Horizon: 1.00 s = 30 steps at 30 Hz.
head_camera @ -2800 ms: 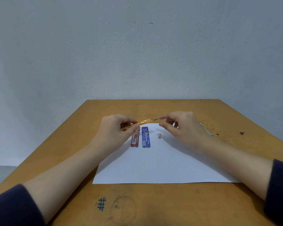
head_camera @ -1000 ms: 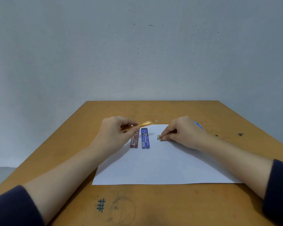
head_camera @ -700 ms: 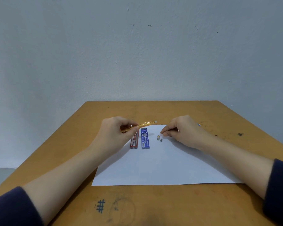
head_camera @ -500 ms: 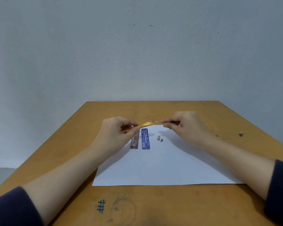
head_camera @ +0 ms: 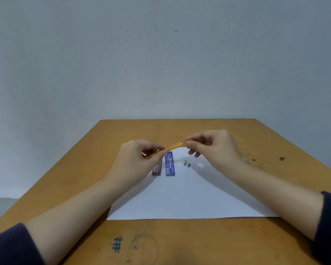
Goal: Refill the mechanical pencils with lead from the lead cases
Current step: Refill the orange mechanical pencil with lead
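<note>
Hands meet just above the blue rectangular plastic lead case (head_camera: 170,164): the left hand (head_camera: 136,161) grips the translucent orange mechanical pencil (head_camera: 175,145) by its barrel and the right hand (head_camera: 216,150) pinches its raised end, where a sharp tug could scatter small parts or spill lead.

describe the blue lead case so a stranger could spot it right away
On the wooden table lies a white sheet; two slim cases lie side by side near its far edge. The blue lead case is the right-hand one, printed PENCIL LEAD, beside the red case.

Plain room: marked wooden desk (head_camera: 218,238), bare grey wall (head_camera: 161,64).
</note>
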Each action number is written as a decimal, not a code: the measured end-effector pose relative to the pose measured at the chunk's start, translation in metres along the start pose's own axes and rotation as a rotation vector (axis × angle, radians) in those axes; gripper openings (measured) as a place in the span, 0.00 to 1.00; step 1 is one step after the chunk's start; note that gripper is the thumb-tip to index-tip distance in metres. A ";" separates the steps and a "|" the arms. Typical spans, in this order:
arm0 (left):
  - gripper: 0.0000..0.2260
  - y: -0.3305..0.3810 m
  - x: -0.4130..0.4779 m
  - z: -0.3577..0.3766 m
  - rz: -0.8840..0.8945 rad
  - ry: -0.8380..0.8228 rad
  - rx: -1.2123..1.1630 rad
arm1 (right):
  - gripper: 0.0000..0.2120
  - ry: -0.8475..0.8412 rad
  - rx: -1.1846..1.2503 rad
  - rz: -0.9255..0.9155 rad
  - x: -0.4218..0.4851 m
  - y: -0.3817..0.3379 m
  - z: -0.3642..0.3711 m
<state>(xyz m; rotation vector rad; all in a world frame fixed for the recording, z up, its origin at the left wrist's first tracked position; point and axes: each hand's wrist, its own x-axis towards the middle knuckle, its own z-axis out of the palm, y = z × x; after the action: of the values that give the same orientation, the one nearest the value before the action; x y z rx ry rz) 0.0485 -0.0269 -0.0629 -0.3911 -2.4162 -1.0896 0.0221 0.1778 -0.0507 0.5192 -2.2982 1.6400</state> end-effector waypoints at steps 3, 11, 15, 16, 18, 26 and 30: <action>0.08 0.006 -0.004 0.001 -0.017 0.010 -0.047 | 0.09 0.002 0.179 0.075 -0.005 -0.004 0.006; 0.12 0.025 -0.019 0.012 0.055 -0.028 -0.158 | 0.21 0.015 0.162 -0.009 -0.017 -0.014 0.022; 0.14 0.032 -0.026 0.015 0.094 -0.038 -0.284 | 0.17 0.042 0.214 -0.070 -0.019 -0.019 0.021; 0.14 0.032 -0.026 0.015 0.099 -0.034 -0.310 | 0.17 0.043 0.215 -0.084 -0.020 -0.019 0.020; 0.11 0.031 -0.025 0.015 0.107 -0.034 -0.327 | 0.16 0.053 0.217 -0.099 -0.019 -0.020 0.019; 0.25 0.020 -0.014 0.010 0.064 -0.211 0.118 | 0.16 0.113 0.173 0.066 0.002 -0.009 0.002; 0.37 0.012 -0.014 0.009 -0.064 -0.485 0.338 | 0.15 0.089 0.038 0.246 0.011 0.006 -0.009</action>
<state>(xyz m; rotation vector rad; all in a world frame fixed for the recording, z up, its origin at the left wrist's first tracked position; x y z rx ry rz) 0.0632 -0.0128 -0.0679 -0.5101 -2.9917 -0.6370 0.0092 0.1864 -0.0486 0.1715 -2.3451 1.7795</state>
